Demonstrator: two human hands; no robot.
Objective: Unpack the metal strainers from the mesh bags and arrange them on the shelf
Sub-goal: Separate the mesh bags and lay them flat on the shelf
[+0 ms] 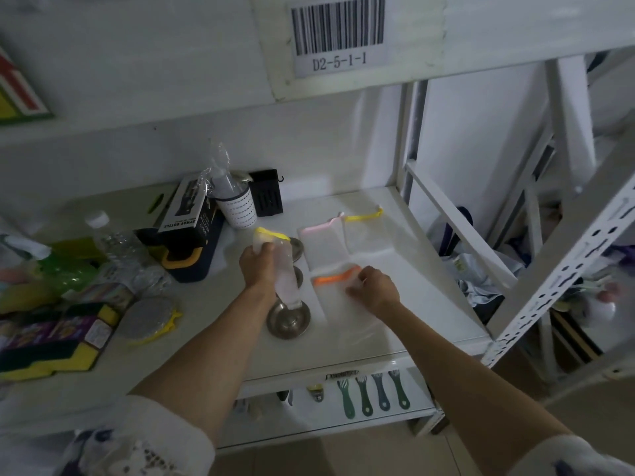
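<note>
On the white shelf [429,297], three round metal strainers [288,319] line up. Left hand [257,266] grips a yellow-trimmed mesh bag [280,269] above them; right hand [376,286] pinches the orange-trimmed mesh bag [338,304] beside, two more behind.

Spray bottle box [187,214], perforated white cup [238,207], clear water bottle [115,242], yellow sponges [51,359], barcode label [338,32] overhead.

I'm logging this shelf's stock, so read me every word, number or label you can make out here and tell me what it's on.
"D2-5-1-1": on the barcode label stuck to the upper shelf beam.
"SPRAY BOTTLE": on the black-and-white box, printed upside down from this view.
Smaller print on that box: too blurred to read.
Colourful sponge packaging at left: print unreadable.
</note>
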